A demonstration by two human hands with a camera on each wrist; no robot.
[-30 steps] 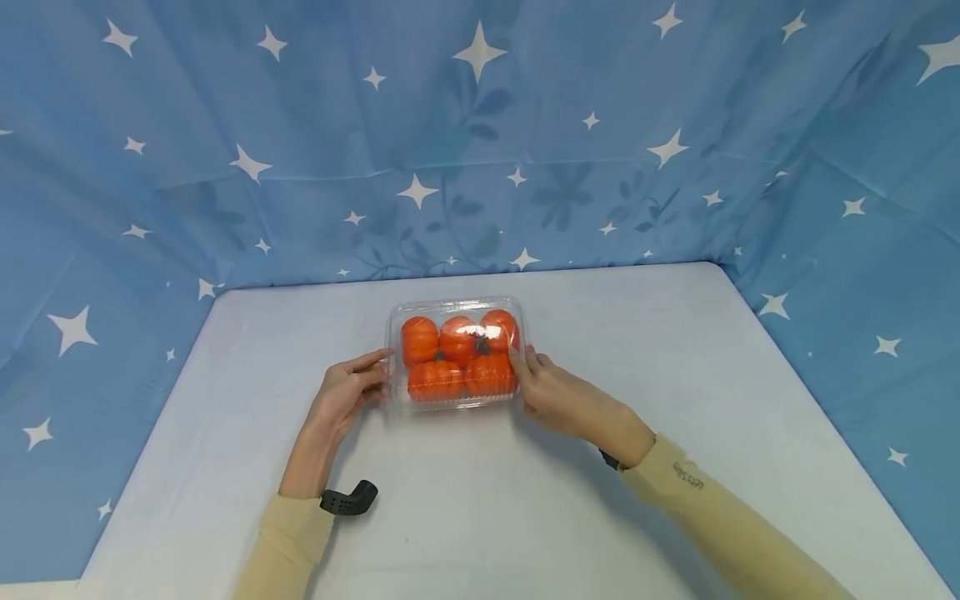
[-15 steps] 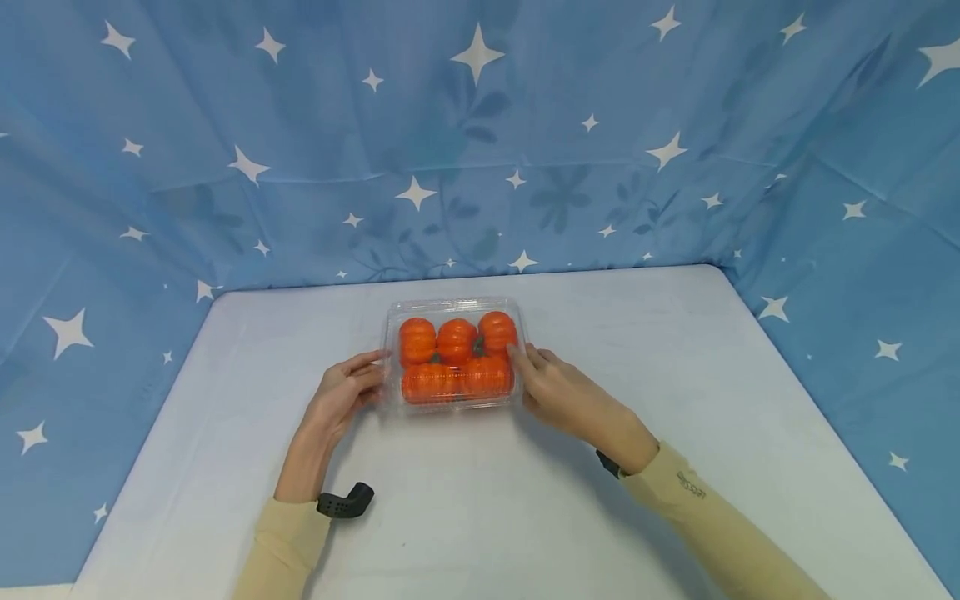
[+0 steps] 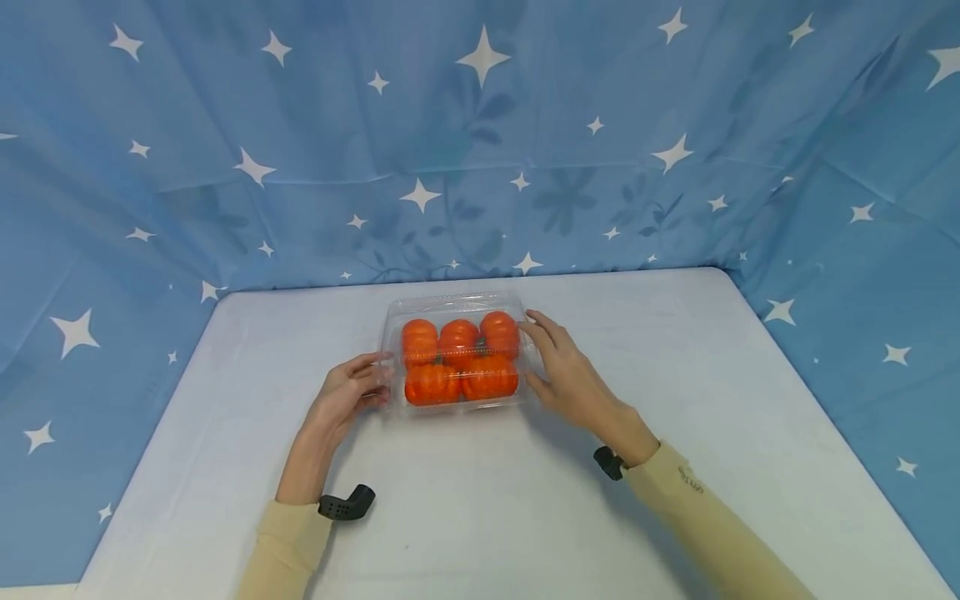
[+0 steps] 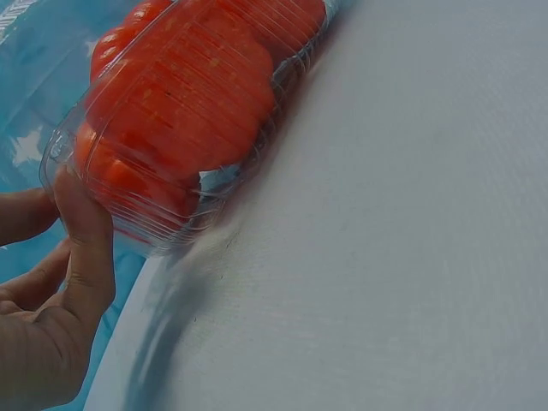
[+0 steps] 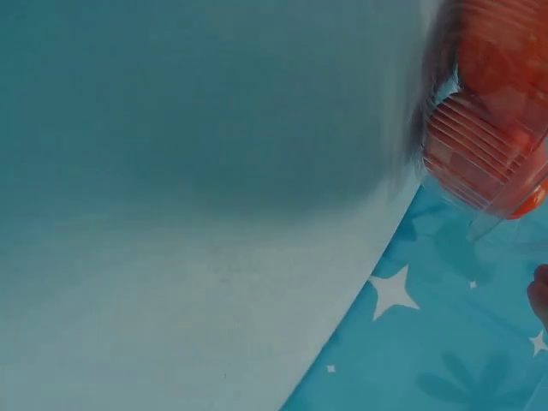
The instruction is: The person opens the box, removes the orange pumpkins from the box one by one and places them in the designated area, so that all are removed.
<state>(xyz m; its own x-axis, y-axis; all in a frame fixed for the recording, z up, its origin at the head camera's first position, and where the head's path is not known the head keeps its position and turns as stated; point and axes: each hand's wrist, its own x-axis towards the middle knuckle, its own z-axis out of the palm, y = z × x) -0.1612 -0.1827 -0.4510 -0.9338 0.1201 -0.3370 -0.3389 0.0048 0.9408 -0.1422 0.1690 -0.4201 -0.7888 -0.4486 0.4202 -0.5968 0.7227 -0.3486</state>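
Note:
A clear plastic clamshell box (image 3: 450, 306) lies near the back middle of the table, holding several orange-red, ribbed, pumpkin-shaped fruits (image 3: 489, 377). Its lid seems lifted at the near side; a ridged lid edge crosses over the fruits. My left hand (image 3: 348, 392) pinches the box's left end; in the left wrist view the thumb (image 4: 86, 231) presses the rim with fingers behind. On the right end, my right hand (image 3: 573, 375) has its fingers spread, index fingertip and thumb tip right at the box's edge. In the right wrist view only a fingertip (image 5: 539, 291) of it shows.
The white table (image 3: 450, 517) runs up to a blue curtain (image 3: 315, 125) with white stars, close behind the box. More curtain hangs along both sides. Each wrist wears a black band mount (image 3: 348, 502).
My right hand has loosened and spread its fingers at the box's right end, moving slightly up. The lid's ridged near edge has risen over the fruits. My left hand stays in place.

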